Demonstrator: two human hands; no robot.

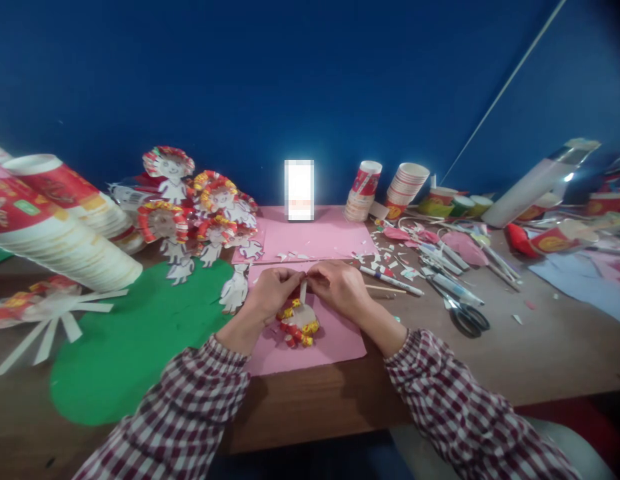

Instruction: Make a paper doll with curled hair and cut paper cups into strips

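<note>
A small paper piece (306, 315) with red and yellow curls round its edge lies on the pink sheet (335, 347). From its top rises a narrow white paper strip (303, 292). My left hand (273, 291) and my right hand (339, 288) meet at the upper end of this strip, thumbs and forefingers pinched close together. Both hands are closed on the strip, though the fingertips partly hide its end.
Paper lion figures (217, 207) and stacked cups (65, 233) stand at left, beside a green sheet (155, 340). At right lie scissors (465, 315), a marker (393, 281) and paper scraps (390, 257). More cup stacks (407, 187) stand behind.
</note>
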